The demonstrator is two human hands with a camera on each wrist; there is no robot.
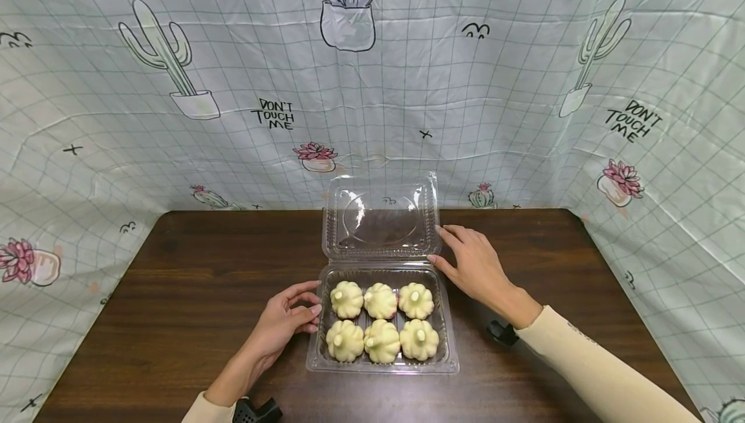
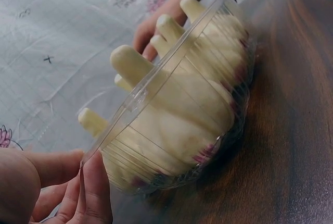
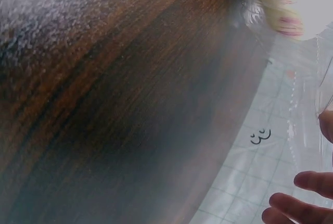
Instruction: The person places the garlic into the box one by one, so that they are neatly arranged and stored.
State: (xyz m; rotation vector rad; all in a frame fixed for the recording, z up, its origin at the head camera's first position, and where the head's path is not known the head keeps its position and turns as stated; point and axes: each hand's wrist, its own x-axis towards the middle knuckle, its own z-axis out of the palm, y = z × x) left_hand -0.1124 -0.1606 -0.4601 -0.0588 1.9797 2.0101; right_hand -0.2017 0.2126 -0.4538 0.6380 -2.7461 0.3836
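A clear plastic clamshell box (image 1: 382, 368) stands on the table with its lid (image 1: 381, 229) raised at the back. Pale garlic bulbs (image 1: 419, 340) with stubby stems sit inside in two rows of three; purple streaks show low on a bulb (image 2: 171, 125) in the left wrist view. My left hand (image 1: 285, 319) pinches the box's left rim between thumb and fingers. At the lid's right edge, my right hand (image 1: 474, 264) has its fingers extended and spread, the fingertips right at the edge and the thumb near the hinge corner.
The dark wooden table (image 1: 221, 268) runs back to a pale gridded cloth (image 1: 384, 112) printed with cacti, which also hangs along both sides. A black wrist device (image 1: 502, 331) sits under the right wrist and another black device (image 1: 256, 410) under the left.
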